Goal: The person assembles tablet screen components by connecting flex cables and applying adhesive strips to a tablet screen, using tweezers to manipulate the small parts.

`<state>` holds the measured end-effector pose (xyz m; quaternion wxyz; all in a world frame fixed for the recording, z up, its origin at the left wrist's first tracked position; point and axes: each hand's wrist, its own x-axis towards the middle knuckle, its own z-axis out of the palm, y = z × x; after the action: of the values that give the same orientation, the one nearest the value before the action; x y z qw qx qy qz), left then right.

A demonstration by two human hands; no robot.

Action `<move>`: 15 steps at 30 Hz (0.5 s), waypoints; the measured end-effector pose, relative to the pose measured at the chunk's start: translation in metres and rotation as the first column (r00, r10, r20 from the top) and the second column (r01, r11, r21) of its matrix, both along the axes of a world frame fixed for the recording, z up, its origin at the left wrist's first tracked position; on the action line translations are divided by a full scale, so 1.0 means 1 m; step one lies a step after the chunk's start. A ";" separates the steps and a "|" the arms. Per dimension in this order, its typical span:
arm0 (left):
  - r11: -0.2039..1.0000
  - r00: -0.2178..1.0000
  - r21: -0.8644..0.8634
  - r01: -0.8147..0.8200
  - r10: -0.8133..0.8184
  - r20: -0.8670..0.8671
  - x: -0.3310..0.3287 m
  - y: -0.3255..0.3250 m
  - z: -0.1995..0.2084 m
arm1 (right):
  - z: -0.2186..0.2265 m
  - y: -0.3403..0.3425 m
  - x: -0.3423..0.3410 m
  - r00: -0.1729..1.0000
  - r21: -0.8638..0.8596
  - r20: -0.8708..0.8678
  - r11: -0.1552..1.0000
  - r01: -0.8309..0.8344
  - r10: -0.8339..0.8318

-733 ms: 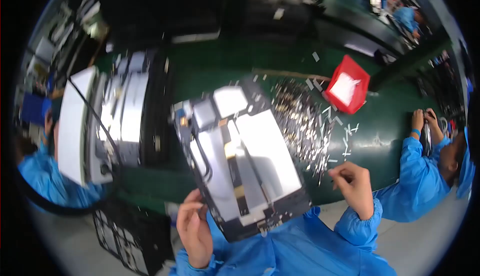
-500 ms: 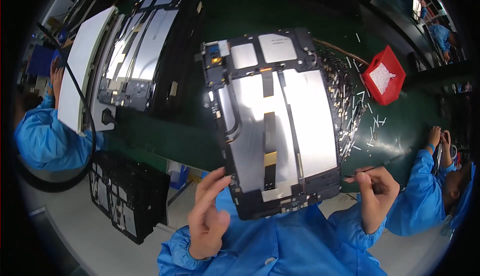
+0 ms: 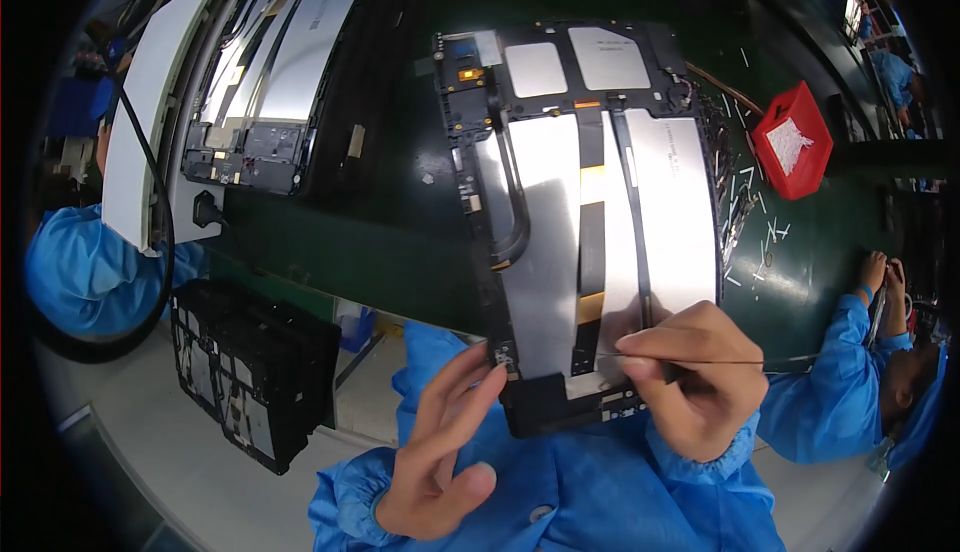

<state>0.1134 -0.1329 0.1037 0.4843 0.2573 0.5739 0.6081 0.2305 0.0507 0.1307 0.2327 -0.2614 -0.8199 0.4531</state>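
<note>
In front of me lies an opened tablet (image 3: 545,212), with silver battery panels in a black frame. A dark ribbon cable (image 3: 592,242) runs down its middle. My left hand (image 3: 440,452) is at the tablet's lower left edge, its fingers stretched out and thumb apart; the fingertips seem to touch the frame. Over the lower part of the tablet, my right hand (image 3: 700,372) pinches a thin, dark, stick-like tool (image 3: 745,362). Its tip reaches left toward the lower end of the ribbon cable; whether it touches is too small to tell.
More opened tablets (image 3: 320,42) lie at the upper left beside a white panel (image 3: 150,122) and a black cable (image 3: 150,157). A stack of dark tablet bodies (image 3: 250,382) stands lower left. Right are a red tray (image 3: 795,142) with white strips and scattered small parts (image 3: 735,222). Co-workers (image 3: 830,392) sit at both sides.
My right hand has moved left, from beside the tablet to over its lower part, with the tool. The tablet appears further right and slightly higher in view. My left hand stays by its edge.
</note>
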 end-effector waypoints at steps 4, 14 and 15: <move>0.998 0.966 0.048 -0.036 0.023 0.258 -0.013 -0.003 -0.014 | 0.003 0.002 -0.001 0.999 -0.015 0.030 0.999 -0.039 0.040; 0.975 0.974 0.079 -0.210 0.201 0.105 -0.015 0.017 -0.035 | -0.001 -0.005 -0.030 0.951 -0.015 0.186 0.969 -0.247 0.245; 0.973 0.973 0.073 -0.218 0.211 0.092 -0.014 0.020 -0.034 | 0.001 -0.004 -0.031 0.946 0.007 0.224 0.970 -0.243 0.236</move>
<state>0.0989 -0.1133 0.0694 0.4283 0.1877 0.5518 0.6905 0.1998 0.0472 0.1313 0.0878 -0.2046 -0.8741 0.4317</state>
